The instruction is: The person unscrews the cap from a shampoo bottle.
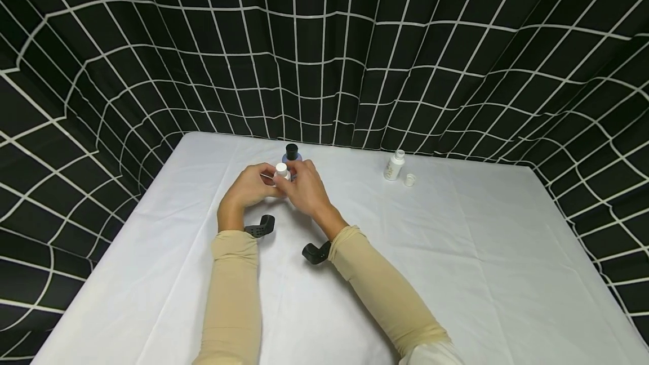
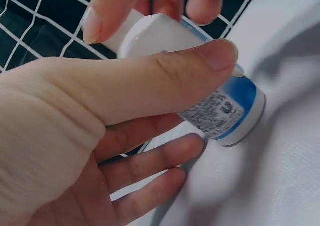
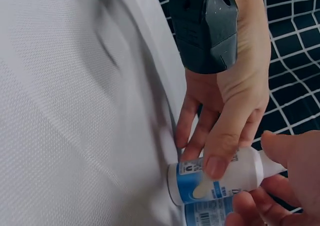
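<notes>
My left hand (image 1: 252,186) holds a small white bottle with a blue label (image 2: 220,113) around its body, the thumb lying across the label. The bottle's base is near or on the white cloth; contact is hard to judge. My right hand (image 1: 306,187) pinches the bottle's white cap (image 3: 270,164) between thumb and fingers. In the head view, the white cap shows between both hands, while most of the body is hidden by fingers. Just behind stands a blue bottle with a black cap (image 1: 291,152), partly covered by my right hand.
To the right on the white-clothed table (image 1: 456,252) stands an uncapped white bottle (image 1: 394,166). A loose white cap (image 1: 409,180) lies beside it. Black curtain with a white grid (image 1: 324,61) surrounds the table's back and sides. Each wrist wears a black camera mount (image 1: 261,227).
</notes>
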The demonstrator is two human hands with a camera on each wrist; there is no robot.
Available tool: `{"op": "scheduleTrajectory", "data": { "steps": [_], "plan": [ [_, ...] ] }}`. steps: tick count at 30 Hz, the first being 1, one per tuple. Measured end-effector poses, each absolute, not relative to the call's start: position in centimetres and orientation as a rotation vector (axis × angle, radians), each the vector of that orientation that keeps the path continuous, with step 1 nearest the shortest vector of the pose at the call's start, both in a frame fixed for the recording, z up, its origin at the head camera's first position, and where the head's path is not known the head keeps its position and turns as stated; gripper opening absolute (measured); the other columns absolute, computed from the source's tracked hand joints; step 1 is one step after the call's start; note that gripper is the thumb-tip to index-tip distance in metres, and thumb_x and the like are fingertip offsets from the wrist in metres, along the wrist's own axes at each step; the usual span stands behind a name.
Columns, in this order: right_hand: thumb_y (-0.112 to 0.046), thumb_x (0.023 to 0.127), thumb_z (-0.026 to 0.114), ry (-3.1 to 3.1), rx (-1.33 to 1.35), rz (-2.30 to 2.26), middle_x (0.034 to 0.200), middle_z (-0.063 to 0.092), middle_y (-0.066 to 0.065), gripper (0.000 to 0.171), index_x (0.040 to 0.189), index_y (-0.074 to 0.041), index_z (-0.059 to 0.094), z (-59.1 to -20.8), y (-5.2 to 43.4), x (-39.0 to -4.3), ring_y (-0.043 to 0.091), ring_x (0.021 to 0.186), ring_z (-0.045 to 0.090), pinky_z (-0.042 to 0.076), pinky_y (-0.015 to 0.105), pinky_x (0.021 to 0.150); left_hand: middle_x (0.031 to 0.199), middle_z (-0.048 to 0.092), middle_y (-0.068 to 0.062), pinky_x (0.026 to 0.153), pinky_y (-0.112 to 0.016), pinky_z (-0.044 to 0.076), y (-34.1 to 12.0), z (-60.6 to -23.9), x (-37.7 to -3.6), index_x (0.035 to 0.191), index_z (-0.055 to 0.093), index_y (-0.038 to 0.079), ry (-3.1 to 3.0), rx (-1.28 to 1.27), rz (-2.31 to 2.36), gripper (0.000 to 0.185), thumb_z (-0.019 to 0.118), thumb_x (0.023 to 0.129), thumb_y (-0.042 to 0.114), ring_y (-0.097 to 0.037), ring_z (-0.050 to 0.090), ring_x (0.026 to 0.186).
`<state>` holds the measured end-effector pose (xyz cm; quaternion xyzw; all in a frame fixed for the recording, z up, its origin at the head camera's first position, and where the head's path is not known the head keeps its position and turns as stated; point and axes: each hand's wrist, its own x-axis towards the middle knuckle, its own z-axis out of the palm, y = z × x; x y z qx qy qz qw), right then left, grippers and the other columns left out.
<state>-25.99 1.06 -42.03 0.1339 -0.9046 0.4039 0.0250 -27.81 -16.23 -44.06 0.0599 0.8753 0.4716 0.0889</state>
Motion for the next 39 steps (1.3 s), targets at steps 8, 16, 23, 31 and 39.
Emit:
{"op": "scheduleTrajectory", "data": {
  "steps": [8,16,23,31,39],
  "plan": [
    [-0.034,0.098,0.067,-2.773,0.430,1.198,0.110,0.063,0.011,0.037,0.121,-0.005,0.070,-42.0,1.6,-26.0,0.022,0.095,0.060,0.051,0.037,0.084,0.107,0.077,-0.006,0.087,-0.031,0.051,-15.5,-43.8,-27.9,0.112,0.069,0.013,2.642,0.185,1.384,0.044,0.088,0.074,0.025,-0.019,0.070,0.097],
    [-0.031,0.098,0.067,-2.732,0.443,1.258,0.110,0.064,0.011,0.035,0.120,-0.005,0.070,-41.4,2.6,-25.0,0.021,0.089,0.065,0.053,0.032,0.079,0.098,0.076,-0.005,0.080,-0.029,0.052,-15.1,-43.3,-27.8,0.105,0.073,0.013,2.591,0.261,1.438,0.036,0.090,0.073,0.019,-0.015,0.069,0.086],
    [-0.034,0.097,0.068,-2.745,0.404,1.269,0.111,0.067,0.008,0.032,0.116,-0.007,0.070,-40.6,4.3,-23.8,0.019,0.086,0.068,0.055,0.030,0.076,0.096,0.074,-0.004,0.081,-0.028,0.052,-14.3,-42.1,-27.4,0.105,0.072,0.013,2.536,0.345,1.413,0.036,0.088,0.073,0.017,-0.016,0.067,0.088],
    [-0.033,0.095,0.071,-2.740,0.338,1.312,0.105,0.069,0.007,0.030,0.110,-0.007,0.072,-39.2,7.1,-22.7,0.020,0.085,0.068,0.055,0.030,0.075,0.096,0.074,-0.002,0.084,-0.031,0.053,-11.8,-40.0,-26.6,0.101,0.070,0.012,2.523,0.465,1.260,0.034,0.086,0.073,0.022,-0.015,0.070,0.090],
    [-0.033,0.095,0.071,-2.676,0.252,1.448,0.106,0.068,0.009,0.029,0.110,-0.009,0.068,-37.9,9.7,-21.4,0.024,0.089,0.066,0.053,0.031,0.076,0.102,0.075,0.002,0.087,-0.034,0.055,-9.2,-39.1,-26.3,0.114,0.069,0.019,2.500,0.553,1.284,0.040,0.081,0.076,0.027,-0.016,0.069,0.101]
  ]
}}
